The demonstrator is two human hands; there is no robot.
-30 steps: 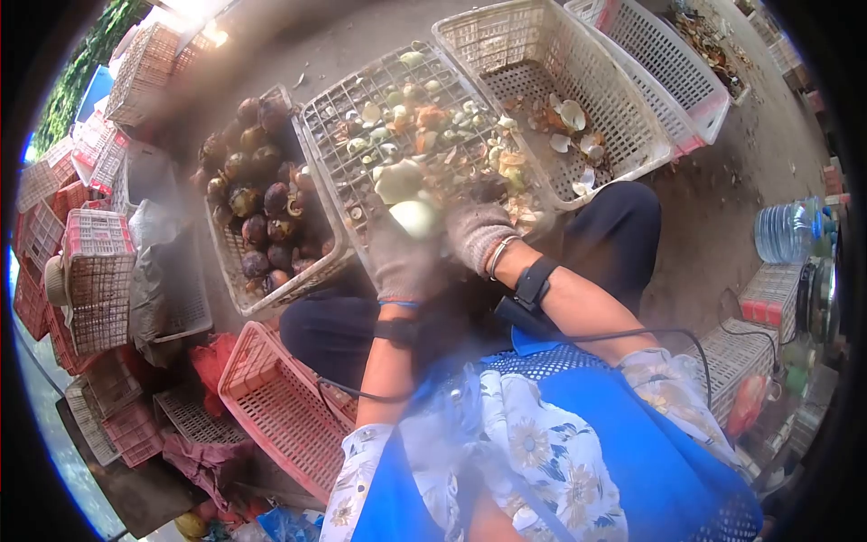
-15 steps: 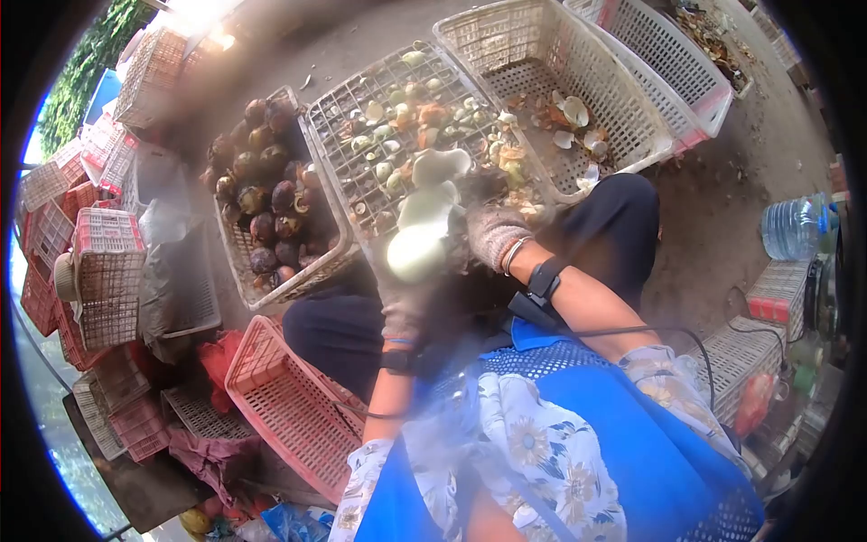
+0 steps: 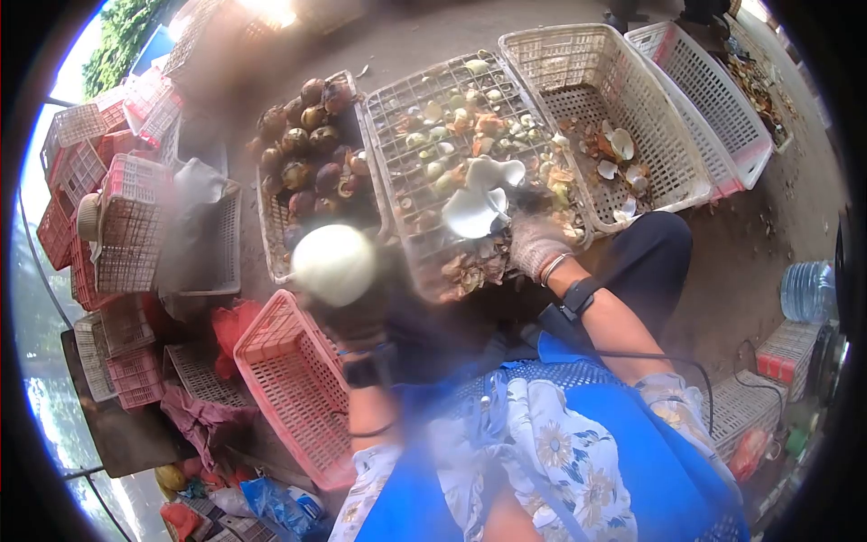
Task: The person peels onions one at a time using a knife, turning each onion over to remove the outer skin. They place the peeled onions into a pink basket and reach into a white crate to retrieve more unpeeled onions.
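Note:
My left hand, blurred and in shadow, is closed around a smooth, pale round bulb that looks like a peeled onion. It is held above the gap between the crate of dark bulbs and the pink crate. My right hand, in a light knit glove, has curled fingers at the near edge of the grid-topped crate; whatever it grips is hidden. Just beyond its fingers are white curved pieces, like thick onion layers. Small pale cut pieces and brown skins cover the grid.
A deep crate holding shell-like scraps stands at the right, with another crate behind it. Stacked crates fill the left side. A water jug stands far right. A person's feet show at the top.
My left hand has carried the pale bulb left, away from the grid-topped crate and my right hand. The view has shifted, and my right hand stays by the white pieces.

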